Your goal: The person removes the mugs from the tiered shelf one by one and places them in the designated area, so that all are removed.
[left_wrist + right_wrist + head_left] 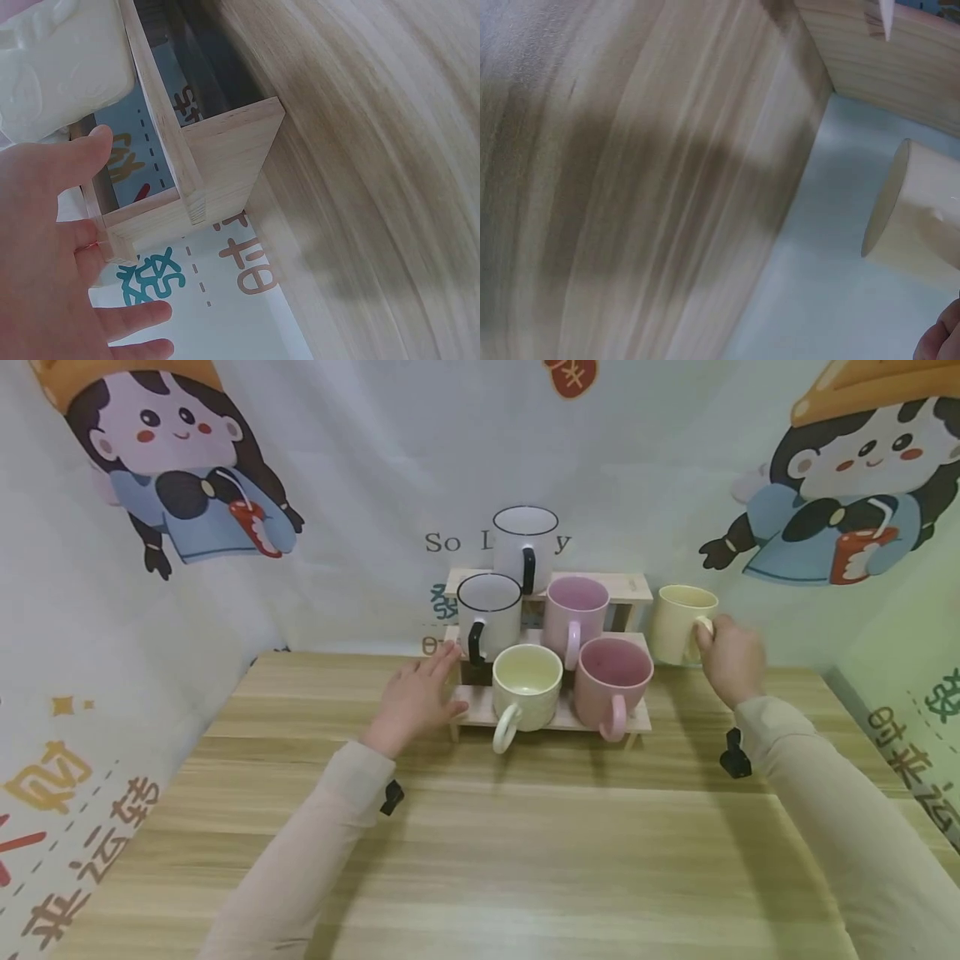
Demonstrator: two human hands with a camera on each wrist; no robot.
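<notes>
My right hand [735, 660] grips the handle of a pale yellow mug [675, 627], held upright just right of the wooden tiered rack [476, 717]. In the right wrist view that mug [922, 206] shows its underside, and only a bit of the hand [941, 337] is visible. At the rack's left end, my left hand [412, 702] has its fingers spread, with fingertips at the middle tier. The left wrist view shows its thumb [94, 154] by the shelf boards [232, 150], near a cream mug [67, 75].
On the top tier stands a black-rimmed white mug [513, 556]. Below are another black-rimmed white mug [502, 627] and a lilac mug [566, 622]. The lowest tier bears a pale yellow-green mug [532, 697] and a pink mug [607, 689]. A printed cloth [375, 460] hangs behind the wooden table [525, 860].
</notes>
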